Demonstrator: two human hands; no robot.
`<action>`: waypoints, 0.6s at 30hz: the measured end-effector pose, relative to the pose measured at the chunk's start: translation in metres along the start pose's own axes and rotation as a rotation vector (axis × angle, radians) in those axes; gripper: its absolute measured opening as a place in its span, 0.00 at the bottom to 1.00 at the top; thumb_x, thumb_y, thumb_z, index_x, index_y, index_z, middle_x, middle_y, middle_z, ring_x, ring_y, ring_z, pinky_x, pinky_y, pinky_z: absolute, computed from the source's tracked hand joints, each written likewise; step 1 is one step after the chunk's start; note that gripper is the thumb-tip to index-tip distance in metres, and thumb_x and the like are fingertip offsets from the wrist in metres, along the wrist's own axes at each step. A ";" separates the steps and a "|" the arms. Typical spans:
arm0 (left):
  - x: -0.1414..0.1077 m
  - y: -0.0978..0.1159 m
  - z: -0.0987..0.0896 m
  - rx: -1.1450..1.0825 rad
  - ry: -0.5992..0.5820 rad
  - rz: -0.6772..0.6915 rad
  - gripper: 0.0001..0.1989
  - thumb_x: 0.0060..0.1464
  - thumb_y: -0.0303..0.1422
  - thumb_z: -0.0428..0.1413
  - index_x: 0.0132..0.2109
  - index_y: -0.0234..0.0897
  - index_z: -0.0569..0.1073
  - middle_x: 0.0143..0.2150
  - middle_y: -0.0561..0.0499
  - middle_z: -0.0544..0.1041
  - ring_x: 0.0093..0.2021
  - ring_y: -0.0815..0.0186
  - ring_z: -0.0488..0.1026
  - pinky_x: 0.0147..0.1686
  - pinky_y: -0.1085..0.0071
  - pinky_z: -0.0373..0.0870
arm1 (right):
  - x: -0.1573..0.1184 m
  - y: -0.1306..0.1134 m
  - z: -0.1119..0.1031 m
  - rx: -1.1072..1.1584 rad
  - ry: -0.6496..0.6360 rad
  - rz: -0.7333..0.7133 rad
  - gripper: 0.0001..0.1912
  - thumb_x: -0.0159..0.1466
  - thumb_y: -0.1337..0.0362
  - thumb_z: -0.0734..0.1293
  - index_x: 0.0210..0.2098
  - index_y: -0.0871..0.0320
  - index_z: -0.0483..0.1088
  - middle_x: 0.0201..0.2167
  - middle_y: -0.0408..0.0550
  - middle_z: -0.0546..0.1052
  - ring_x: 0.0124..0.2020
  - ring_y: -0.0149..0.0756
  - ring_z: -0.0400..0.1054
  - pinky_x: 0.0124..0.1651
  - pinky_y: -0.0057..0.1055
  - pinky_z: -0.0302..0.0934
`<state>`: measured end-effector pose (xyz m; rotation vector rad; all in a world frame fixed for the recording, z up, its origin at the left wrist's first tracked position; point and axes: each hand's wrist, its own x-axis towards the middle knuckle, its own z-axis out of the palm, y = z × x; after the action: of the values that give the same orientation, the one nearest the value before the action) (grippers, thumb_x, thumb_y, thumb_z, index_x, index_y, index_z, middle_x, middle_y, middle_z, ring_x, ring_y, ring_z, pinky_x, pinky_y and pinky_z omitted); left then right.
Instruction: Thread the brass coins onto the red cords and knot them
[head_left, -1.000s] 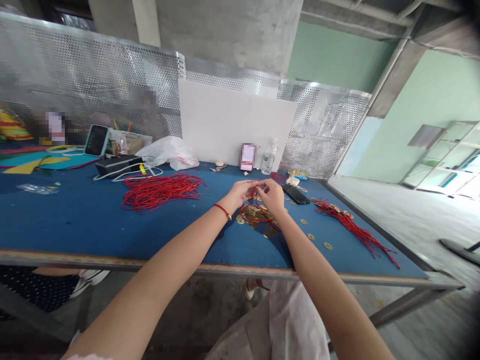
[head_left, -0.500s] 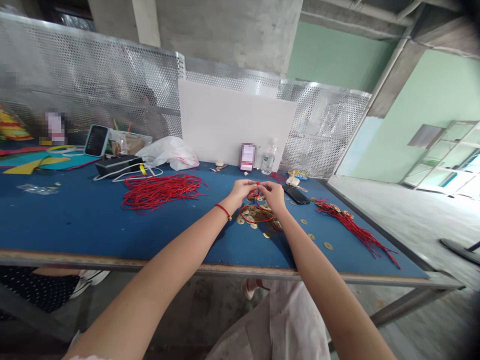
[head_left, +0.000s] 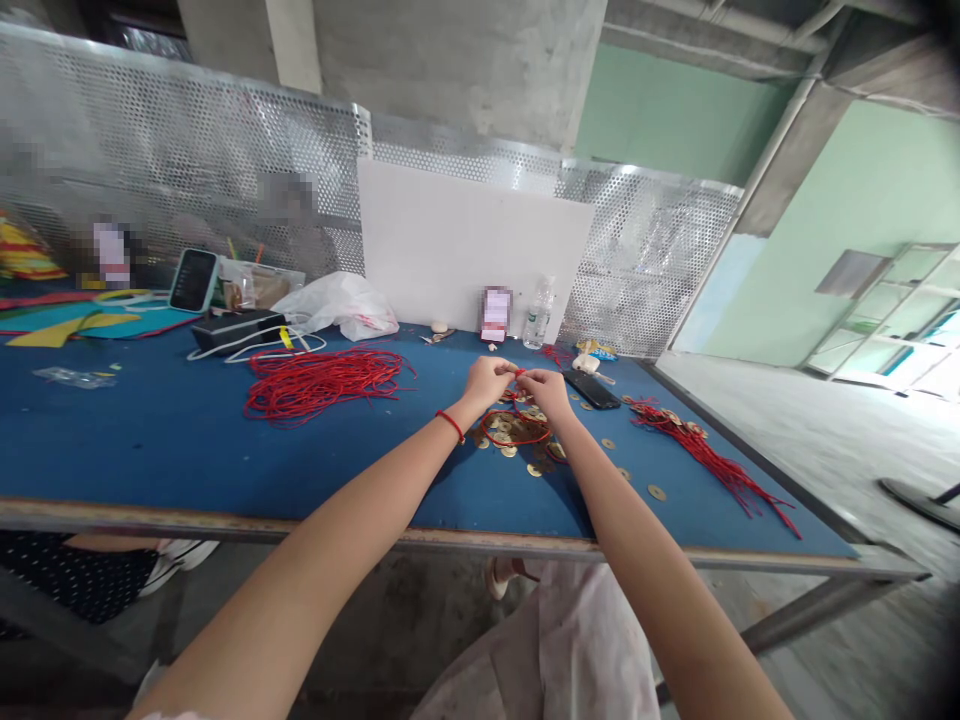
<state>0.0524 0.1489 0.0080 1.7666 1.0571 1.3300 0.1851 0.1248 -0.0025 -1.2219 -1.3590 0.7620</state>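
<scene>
My left hand [head_left: 489, 381] and my right hand [head_left: 546, 389] meet fingertip to fingertip over the table, both pinching a red cord [head_left: 517, 436]. Part of the cord shows between the fingertips, and a loop of it hangs down onto a heap of brass coins [head_left: 504, 427] with holes in the middle. The exact shape of the cord at the fingertips is too small to make out. A red cord bracelet [head_left: 451, 426] circles my left wrist.
Left of my hands lies a big bundle of red cords [head_left: 322, 385]. Corded coins [head_left: 697, 440] lie at the right. A black phone [head_left: 592, 390], a water bottle [head_left: 537, 318], a propped phone [head_left: 495, 312] and a white plastic bag [head_left: 341, 305] stand or lie behind.
My fingertips have shifted slightly, and my left wrist has turned a little. Both hands still pinch the cord above the coins.
</scene>
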 end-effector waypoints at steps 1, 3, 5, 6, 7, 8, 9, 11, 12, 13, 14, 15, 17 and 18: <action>0.000 0.001 0.000 0.014 -0.004 0.001 0.09 0.47 0.20 0.56 0.30 0.33 0.81 0.29 0.46 0.80 0.30 0.64 0.74 0.32 0.72 0.64 | -0.001 -0.001 0.000 0.015 -0.009 0.020 0.06 0.52 0.64 0.65 0.23 0.59 0.73 0.18 0.41 0.73 0.21 0.30 0.67 0.25 0.26 0.63; 0.000 0.001 0.000 0.012 -0.002 -0.007 0.09 0.46 0.20 0.57 0.30 0.34 0.81 0.29 0.46 0.80 0.30 0.64 0.74 0.32 0.72 0.64 | -0.002 -0.003 0.000 0.041 -0.011 0.045 0.05 0.52 0.65 0.65 0.23 0.59 0.72 0.19 0.42 0.74 0.22 0.31 0.69 0.26 0.26 0.64; 0.001 0.000 0.000 -0.018 0.009 -0.014 0.09 0.46 0.20 0.57 0.29 0.34 0.81 0.28 0.47 0.80 0.29 0.65 0.73 0.32 0.72 0.64 | -0.004 -0.004 0.000 0.058 0.007 0.039 0.04 0.52 0.65 0.65 0.25 0.58 0.73 0.20 0.43 0.75 0.23 0.32 0.70 0.26 0.26 0.65; 0.001 -0.001 0.000 -0.036 0.016 -0.021 0.09 0.45 0.20 0.57 0.29 0.34 0.80 0.28 0.48 0.80 0.28 0.66 0.72 0.32 0.72 0.64 | -0.004 -0.004 0.000 0.065 0.019 0.026 0.04 0.52 0.65 0.66 0.25 0.58 0.72 0.21 0.43 0.76 0.24 0.32 0.70 0.26 0.26 0.65; 0.001 -0.001 0.000 -0.054 0.020 -0.033 0.09 0.45 0.19 0.57 0.29 0.34 0.80 0.27 0.49 0.79 0.27 0.66 0.71 0.32 0.72 0.64 | -0.004 -0.004 0.000 0.074 0.030 0.011 0.04 0.51 0.65 0.66 0.26 0.58 0.72 0.22 0.43 0.76 0.24 0.32 0.70 0.26 0.26 0.65; 0.001 0.000 0.001 -0.073 0.022 -0.050 0.09 0.45 0.19 0.56 0.29 0.34 0.80 0.26 0.49 0.79 0.26 0.67 0.70 0.31 0.72 0.63 | -0.005 -0.004 0.000 0.083 0.038 -0.005 0.04 0.51 0.65 0.67 0.26 0.58 0.72 0.23 0.44 0.77 0.24 0.32 0.70 0.26 0.26 0.65; 0.001 0.000 0.001 -0.094 0.022 -0.072 0.09 0.45 0.19 0.56 0.28 0.34 0.80 0.25 0.49 0.78 0.25 0.68 0.70 0.29 0.73 0.62 | -0.005 -0.004 -0.001 0.092 0.044 -0.018 0.04 0.50 0.65 0.68 0.26 0.58 0.72 0.23 0.44 0.77 0.24 0.31 0.70 0.26 0.26 0.65; 0.000 0.002 0.001 -0.146 0.018 -0.120 0.09 0.44 0.18 0.56 0.28 0.33 0.79 0.24 0.50 0.77 0.24 0.69 0.68 0.27 0.73 0.61 | -0.005 -0.004 -0.001 0.102 0.049 -0.037 0.05 0.50 0.64 0.68 0.26 0.58 0.72 0.24 0.45 0.78 0.23 0.31 0.70 0.25 0.26 0.65; 0.000 0.003 0.001 -0.176 0.017 -0.139 0.09 0.44 0.18 0.56 0.27 0.32 0.79 0.23 0.50 0.77 0.24 0.69 0.68 0.27 0.73 0.61 | -0.005 -0.005 -0.001 0.103 0.049 -0.043 0.05 0.49 0.64 0.69 0.26 0.58 0.71 0.24 0.45 0.78 0.23 0.31 0.69 0.25 0.25 0.65; -0.001 0.004 0.001 -0.205 0.018 -0.152 0.09 0.44 0.17 0.56 0.27 0.32 0.79 0.23 0.50 0.77 0.24 0.70 0.68 0.28 0.74 0.61 | -0.005 -0.005 -0.001 0.102 0.046 -0.048 0.06 0.49 0.63 0.69 0.27 0.59 0.72 0.24 0.45 0.78 0.23 0.31 0.69 0.25 0.25 0.64; -0.001 0.004 0.001 -0.229 0.020 -0.161 0.09 0.44 0.17 0.56 0.27 0.32 0.79 0.23 0.50 0.77 0.24 0.70 0.69 0.28 0.74 0.62 | -0.005 -0.006 -0.001 0.100 0.041 -0.052 0.06 0.50 0.63 0.69 0.27 0.59 0.72 0.24 0.45 0.78 0.23 0.31 0.69 0.25 0.25 0.64; -0.001 0.005 0.001 -0.251 0.022 -0.167 0.09 0.44 0.17 0.56 0.27 0.32 0.78 0.24 0.50 0.77 0.24 0.70 0.69 0.29 0.74 0.62 | -0.005 -0.007 -0.001 0.098 0.035 -0.056 0.07 0.50 0.62 0.69 0.27 0.59 0.72 0.24 0.46 0.78 0.23 0.31 0.69 0.25 0.25 0.64; -0.001 0.005 0.001 -0.284 0.022 -0.172 0.09 0.44 0.17 0.56 0.27 0.31 0.78 0.24 0.50 0.77 0.25 0.70 0.70 0.29 0.74 0.63 | -0.006 -0.009 -0.001 0.098 0.019 -0.062 0.08 0.50 0.60 0.69 0.28 0.59 0.73 0.25 0.46 0.78 0.24 0.32 0.70 0.25 0.25 0.64; -0.001 0.005 0.001 -0.295 0.020 -0.175 0.09 0.43 0.17 0.56 0.27 0.31 0.78 0.24 0.50 0.77 0.24 0.70 0.70 0.30 0.74 0.64 | -0.006 -0.009 -0.001 0.102 0.012 -0.063 0.09 0.50 0.60 0.68 0.28 0.59 0.74 0.25 0.46 0.78 0.24 0.32 0.70 0.25 0.25 0.63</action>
<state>0.0543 0.1460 0.0116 1.4140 0.9480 1.3209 0.1829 0.1161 0.0046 -1.0972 -1.3271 0.7690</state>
